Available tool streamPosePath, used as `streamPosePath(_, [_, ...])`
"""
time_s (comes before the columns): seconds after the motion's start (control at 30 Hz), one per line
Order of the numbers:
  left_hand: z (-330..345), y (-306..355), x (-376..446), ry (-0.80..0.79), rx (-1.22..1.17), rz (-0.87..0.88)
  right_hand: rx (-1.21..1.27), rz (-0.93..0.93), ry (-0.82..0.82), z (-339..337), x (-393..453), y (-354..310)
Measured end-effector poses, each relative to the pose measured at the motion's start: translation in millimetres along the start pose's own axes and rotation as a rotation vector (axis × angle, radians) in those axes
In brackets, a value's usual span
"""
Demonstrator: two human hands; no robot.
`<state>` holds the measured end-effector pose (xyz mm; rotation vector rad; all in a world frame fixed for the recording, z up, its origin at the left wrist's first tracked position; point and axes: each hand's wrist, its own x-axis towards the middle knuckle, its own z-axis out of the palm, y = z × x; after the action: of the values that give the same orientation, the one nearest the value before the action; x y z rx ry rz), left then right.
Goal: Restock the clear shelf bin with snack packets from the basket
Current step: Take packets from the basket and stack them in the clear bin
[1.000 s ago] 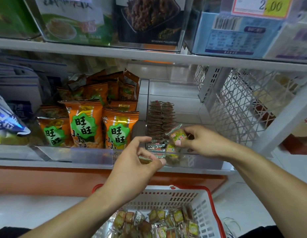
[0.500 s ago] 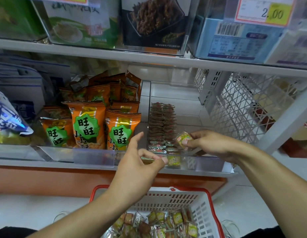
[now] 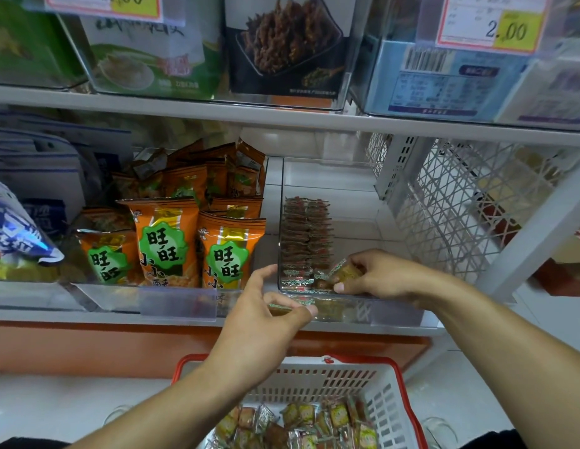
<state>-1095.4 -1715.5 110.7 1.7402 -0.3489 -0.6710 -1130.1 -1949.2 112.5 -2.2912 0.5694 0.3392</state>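
Snack packets point(image 3: 306, 246) stand in a tight double row along the left wall of the clear shelf bin point(image 3: 330, 176), the landmark for everything else on this shelf, as a person restocks it from the basket point(image 3: 389, 403) below its front edge (plenty of loose packets still lie in that basket). At the bin's front, the right hand point(image 3: 384, 277) reaches over the front lip and pinches one small packet point(image 3: 345, 273) between thumb and fingers, just in front of the row's nearest end. The left hand point(image 3: 266, 319), outside the bin at its front left corner, holds a thin packet point(image 3: 279, 308) edge-on between curled fingertips, thumb lifted free. To do the step well, it seems best to stand the right hand's packet upright and press it flat against the last one in the row, so the line stays straight; the left packet can follow. Much of the bin to the right of the row is bare. Left of the bin, orange snack bags point(image 3: 165, 241) crowd a neighbouring tray and lean near its wall. Right of the bin stands a white lattice panel point(image 3: 460, 215). Above the bin, an upper shelf point(image 3: 282, 116) carrying price tags point(image 3: 489, 24) limits headroom, so a low, forward reach looks safest
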Motion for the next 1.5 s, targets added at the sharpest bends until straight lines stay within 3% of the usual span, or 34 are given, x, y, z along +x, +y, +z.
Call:
streamPosePath(0.2, [-1,-2,2,-0.012,-0.027,-0.013,-0.078,0.037,0.045,2,7,0])
streamPosePath(0.43, [-1,-4,2,-0.017,-0.472,-0.093,-0.209,0.019,0.136,2,11,-6])
streamPosePath(0.57, [-10,0,-3,-0.033,-0.866,-0.166,-0.042,-0.088,0.427,-11,-9,-12])
streamPosePath(0.63, [-12,2,-4,-0.043,-0.909,-0.173,0.162,-0.155,0.439,-11,-23,-21])
streamPosePath(0.8, [-11,0,-1,-0.015,-0.750,-0.194,0.715,-0.143,-0.152,0,-60,-42])
streamPosePath(0.87, [-10,-2,0,0.001,-0.668,-0.164,0.836,-0.167,-0.235,5,-67,-46])
streamPosePath(0.97, [-7,1,-1,0.001,-0.612,-0.072,0.980,-0.130,-0.189,16,-72,-52])
streamPosePath(1.07, [-6,5,0,0.036,-0.706,0.005,1.161,-0.056,-0.140,28,-76,-57])
streamPosePath(1.17, [-6,11,0,0.036,-0.875,0.080,1.131,-0.014,-0.073,42,-78,-58])
streamPosePath(1.23, [-4,12,1,0.045,-0.862,0.146,1.119,0.008,-0.060,55,-79,-59])
streamPosePath(1.4, [10,4,-1,0.068,-0.509,0.198,1.267,-0.034,-0.058,77,-80,-63])
streamPosePath(1.5, [14,7,4,0.055,-0.148,0.338,1.326,-0.090,0.097,60,-72,-56])
